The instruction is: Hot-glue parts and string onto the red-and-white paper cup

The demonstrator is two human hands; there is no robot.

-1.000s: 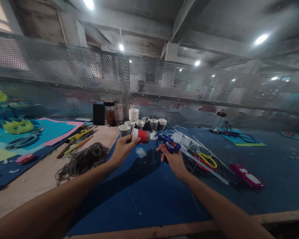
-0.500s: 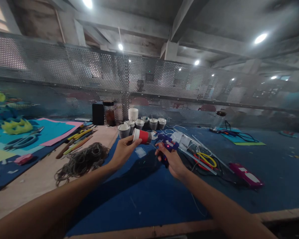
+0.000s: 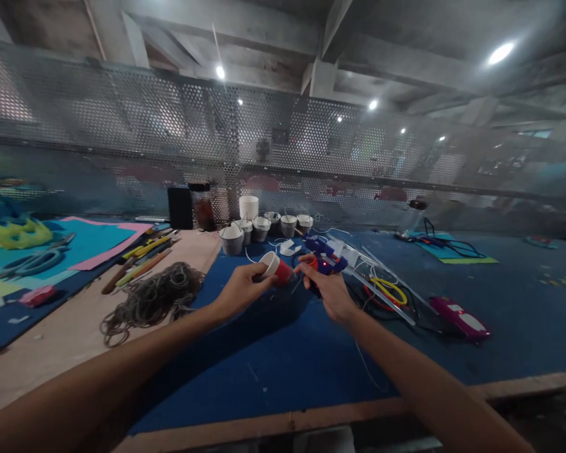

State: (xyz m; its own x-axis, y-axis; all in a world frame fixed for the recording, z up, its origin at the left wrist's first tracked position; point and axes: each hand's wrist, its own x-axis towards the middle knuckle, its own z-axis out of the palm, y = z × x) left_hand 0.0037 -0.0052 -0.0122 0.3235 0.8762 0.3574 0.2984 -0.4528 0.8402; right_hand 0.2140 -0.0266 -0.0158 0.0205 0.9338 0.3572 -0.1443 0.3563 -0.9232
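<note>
My left hand (image 3: 241, 290) is closed around a small paper cup (image 3: 283, 273), red outside and white within. The cup lies tilted on its side, its open mouth turned up towards the left and its base towards my right hand. A blue hot glue gun (image 3: 325, 253) with a small red light is gripped in my right hand (image 3: 332, 290). Fingertips of that hand reach close to the cup's base; whether they touch it I cannot tell. Behind the cup, a white scrap (image 3: 290, 248) lies on the blue table (image 3: 245, 377).
Several grey-and-white cups (image 3: 231, 240) and a stack of white cups (image 3: 248, 207) stand at the back. Tangled grey cord (image 3: 158, 296) lies left, near scissors (image 3: 42, 257). To the right are glue sticks (image 3: 382, 297), a yellow cable (image 3: 390, 290) and a purple device (image 3: 460, 318).
My left hand has tilted the cup, so its mouth now faces more towards me. The glue gun's nozzle has moved away behind the cup, while my right fingers have come nearer its base.
</note>
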